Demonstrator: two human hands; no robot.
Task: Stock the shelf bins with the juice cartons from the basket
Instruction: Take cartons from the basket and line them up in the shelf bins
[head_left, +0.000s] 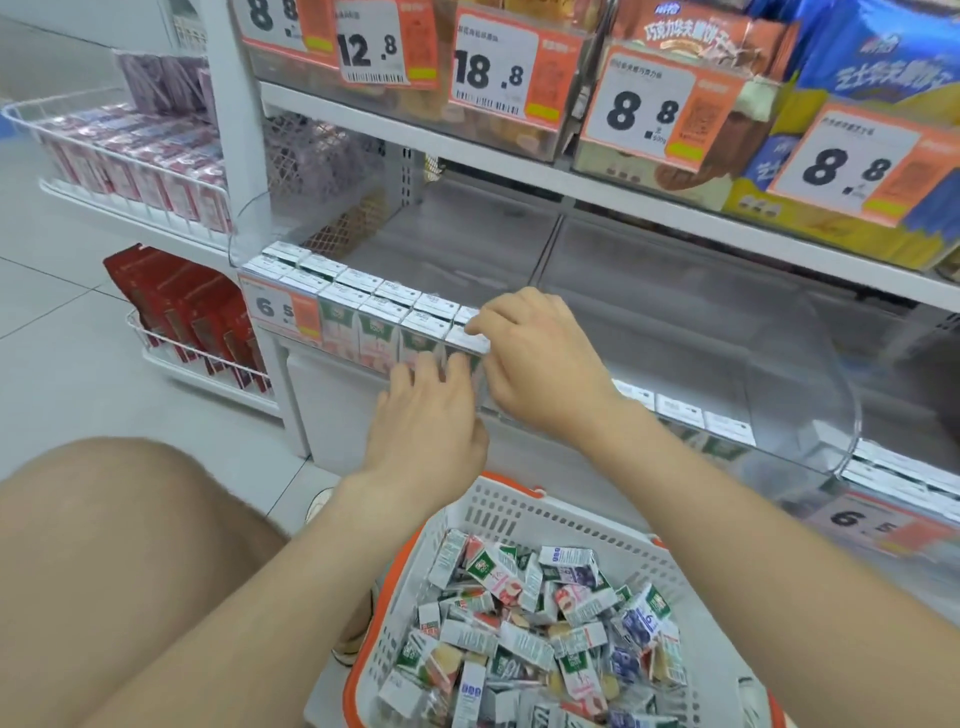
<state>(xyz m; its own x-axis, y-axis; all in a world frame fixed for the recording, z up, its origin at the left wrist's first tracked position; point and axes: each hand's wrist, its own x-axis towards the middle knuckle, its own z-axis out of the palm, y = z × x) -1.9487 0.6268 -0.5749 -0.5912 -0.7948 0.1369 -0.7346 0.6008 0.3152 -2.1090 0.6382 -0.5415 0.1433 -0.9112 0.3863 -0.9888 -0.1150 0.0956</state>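
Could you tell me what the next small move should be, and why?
Probably press the end carton flush into the front row and let go: the right hand pinches its top, the left hand touches the bin front, and the basket holds more.

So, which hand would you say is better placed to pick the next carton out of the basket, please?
Left, probably. The left hand sits lower, nearer the basket, with fingers only resting against the bin front. The right hand is higher, gripping the end carton.
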